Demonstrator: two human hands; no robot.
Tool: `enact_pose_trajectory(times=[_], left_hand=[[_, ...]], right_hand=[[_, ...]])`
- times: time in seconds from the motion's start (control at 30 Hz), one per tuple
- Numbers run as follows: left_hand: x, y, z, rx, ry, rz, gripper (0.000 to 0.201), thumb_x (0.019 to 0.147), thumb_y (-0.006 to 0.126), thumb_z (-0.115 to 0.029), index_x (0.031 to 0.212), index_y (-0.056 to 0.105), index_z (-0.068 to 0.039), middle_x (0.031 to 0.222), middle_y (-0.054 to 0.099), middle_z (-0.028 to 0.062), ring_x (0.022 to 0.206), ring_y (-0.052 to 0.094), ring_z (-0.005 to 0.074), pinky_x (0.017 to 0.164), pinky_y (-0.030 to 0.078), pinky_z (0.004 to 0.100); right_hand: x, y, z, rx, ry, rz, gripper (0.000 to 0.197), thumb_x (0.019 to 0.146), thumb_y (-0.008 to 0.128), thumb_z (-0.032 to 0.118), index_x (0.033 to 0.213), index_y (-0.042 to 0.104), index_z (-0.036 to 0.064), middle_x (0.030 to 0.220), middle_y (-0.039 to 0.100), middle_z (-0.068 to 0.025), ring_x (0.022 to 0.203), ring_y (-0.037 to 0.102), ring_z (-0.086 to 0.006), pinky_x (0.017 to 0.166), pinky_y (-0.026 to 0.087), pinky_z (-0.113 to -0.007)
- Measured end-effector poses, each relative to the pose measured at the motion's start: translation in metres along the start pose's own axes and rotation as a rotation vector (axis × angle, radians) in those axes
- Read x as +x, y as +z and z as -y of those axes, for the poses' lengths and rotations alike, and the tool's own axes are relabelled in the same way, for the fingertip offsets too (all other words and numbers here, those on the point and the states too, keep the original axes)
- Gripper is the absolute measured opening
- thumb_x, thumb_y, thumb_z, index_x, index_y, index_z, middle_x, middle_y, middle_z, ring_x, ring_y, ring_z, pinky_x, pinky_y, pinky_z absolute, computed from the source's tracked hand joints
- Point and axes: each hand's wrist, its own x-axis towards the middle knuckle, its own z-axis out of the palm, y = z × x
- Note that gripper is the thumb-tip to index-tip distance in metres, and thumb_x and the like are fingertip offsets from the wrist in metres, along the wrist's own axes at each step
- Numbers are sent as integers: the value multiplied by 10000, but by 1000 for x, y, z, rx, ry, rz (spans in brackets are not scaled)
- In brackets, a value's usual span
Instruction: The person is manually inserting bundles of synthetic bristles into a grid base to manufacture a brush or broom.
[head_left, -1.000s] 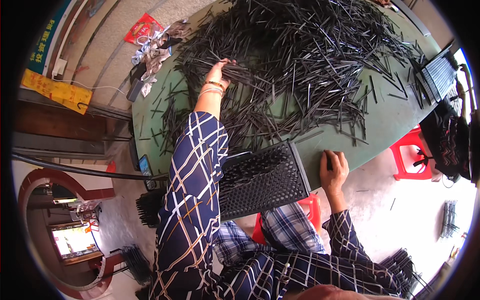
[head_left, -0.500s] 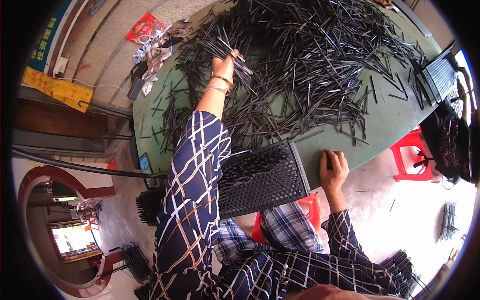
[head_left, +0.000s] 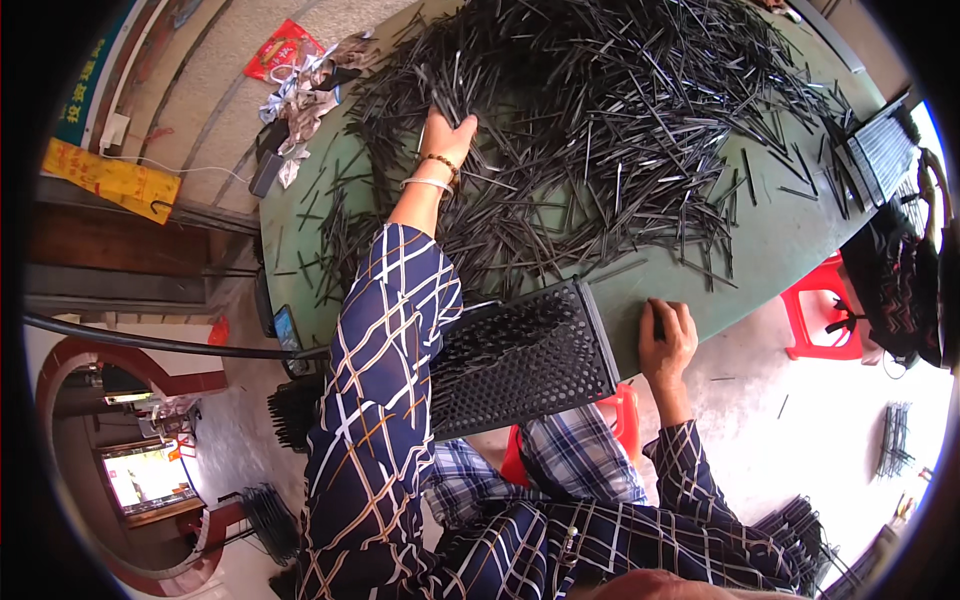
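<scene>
Thin black strips (head_left: 640,150) lie in a large tangled heap over the green table (head_left: 720,275). My left hand (head_left: 447,137) reaches into the left part of this heap, a loose bunch of strips at its fingers. Its thumb shows at the side, while the fingertips are hidden among the strips. At the near table edge rests my right hand (head_left: 670,345), fingers curled in, with a small dark patch inside them that I cannot make out. Between my arms a black perforated basket (head_left: 530,385) sits tilted at the edge, black strips inside it, partly covered by my left sleeve.
Crumpled cloths (head_left: 300,105) and a red packet (head_left: 283,50) lie at the far left, a phone (head_left: 287,330) at the left table edge. A rack of strips (head_left: 875,155) stands at the right edge. A red stool (head_left: 822,310) is on the floor at the right.
My left hand has drawn slightly nearer and left, and its thumb now points sideways beside the bunch of strips. My right hand and the basket stay put.
</scene>
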Motion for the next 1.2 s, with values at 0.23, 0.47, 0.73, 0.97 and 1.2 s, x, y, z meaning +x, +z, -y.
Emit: enact_pose_trajectory(times=[0.23,0.47,0.73,0.97,1.2], left_hand=[[20,3,-52,-4,200,-171,414,783,688,-206,1085,508,12,932,667,177,849,661,313,782,504,384],[8,17,-57,-781,-96,-130,106,808,642,-41,875,603,32,774,648,90,666,641,184,612,510,312],[-30,64,-8,-384,119,-362,327,715,724,10,1000,564,2,799,634,42,674,605,131,651,509,260],[-44,98,-17,-607,45,-259,501,662,744,-33,1122,548,-7,965,622,18,843,588,139,815,472,288],[-35,83,-6,-436,-21,-207,137,723,713,-64,817,645,8,754,661,60,647,614,149,655,498,300]], right_hand=[[0,-3,-8,-25,3,0,95,795,651,21,890,647,27,790,599,-109,653,582,-261,587,453,-341],[2,-5,-8,-30,-1,-4,92,795,650,20,887,644,25,790,600,-110,658,584,-264,592,456,-339],[2,-1,0,-5,11,9,101,789,653,16,890,644,27,798,603,-112,672,591,-272,609,462,-347],[2,-7,-9,-39,14,5,107,788,652,11,894,646,27,800,606,-111,677,596,-271,610,465,-341],[1,-6,-6,-2,1,2,107,787,652,10,893,645,23,788,601,-112,665,588,-274,603,460,-345]])
